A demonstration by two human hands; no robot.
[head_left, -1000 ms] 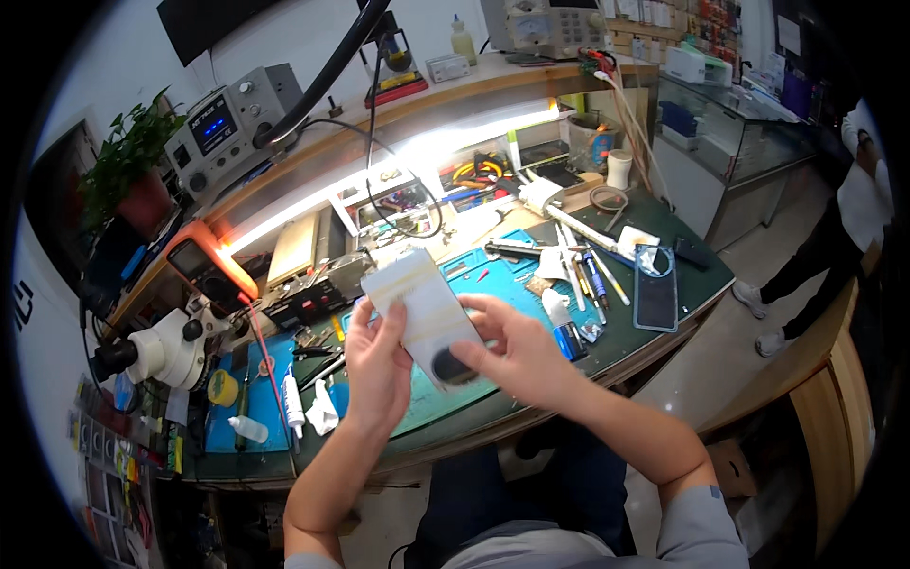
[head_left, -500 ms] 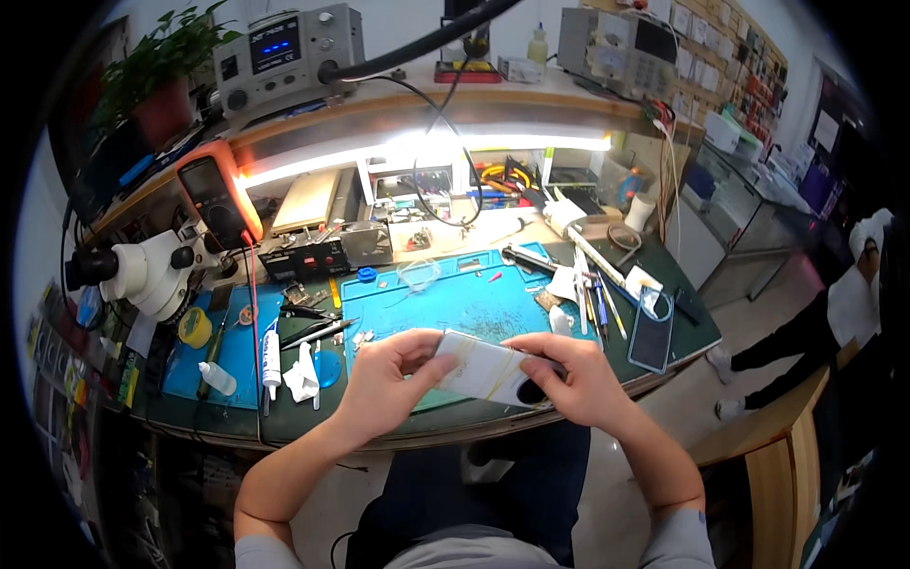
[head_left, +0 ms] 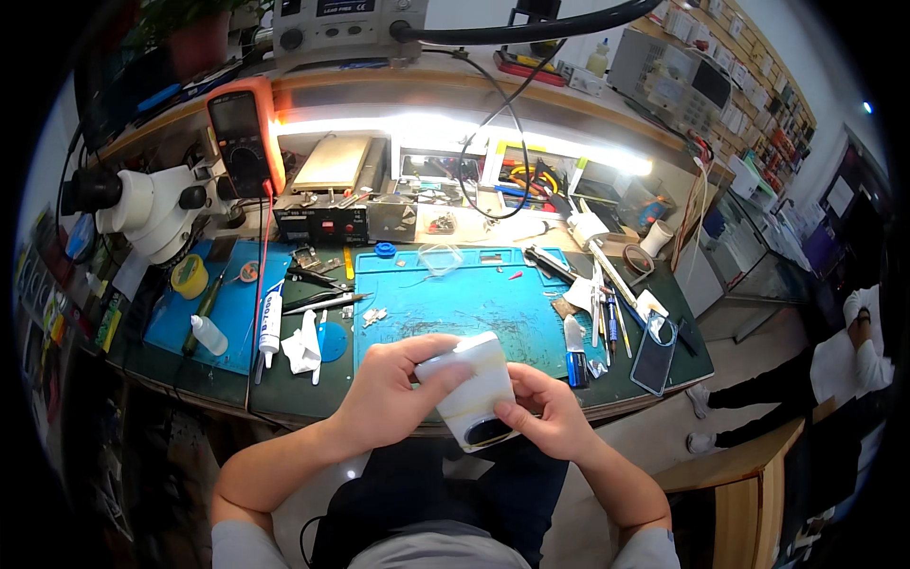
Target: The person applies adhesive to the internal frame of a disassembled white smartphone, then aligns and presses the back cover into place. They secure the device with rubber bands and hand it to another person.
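Observation:
Both hands hold a pale smartphone (head_left: 482, 391) above the front edge of the bench, its back with a dark oval camera area turned up. Thin yellowish bands appear to run across it. My left hand (head_left: 391, 394) grips the upper left side, thumb lying over the back. At the lower right, my right hand (head_left: 550, 414) pinches the edge, its thumb beside the camera area. Beyond the phone lies a blue repair mat (head_left: 445, 308), with small white scraps (head_left: 375, 316) on its left part. The phone's screen side is hidden.
Left of the mat are a white glue tube (head_left: 270, 322), crumpled tissue (head_left: 301, 346), tweezers and a small bottle (head_left: 209, 335). A microscope (head_left: 152, 213) and an orange multimeter (head_left: 246, 137) stand behind. Pens and another phone (head_left: 654, 365) lie right. A person (head_left: 844, 370) is at far right.
The phone has turned from lying crosswise to a steeper slant, its camera end now nearer my body. My right hand has come lower and closer to my left. The view has shifted.

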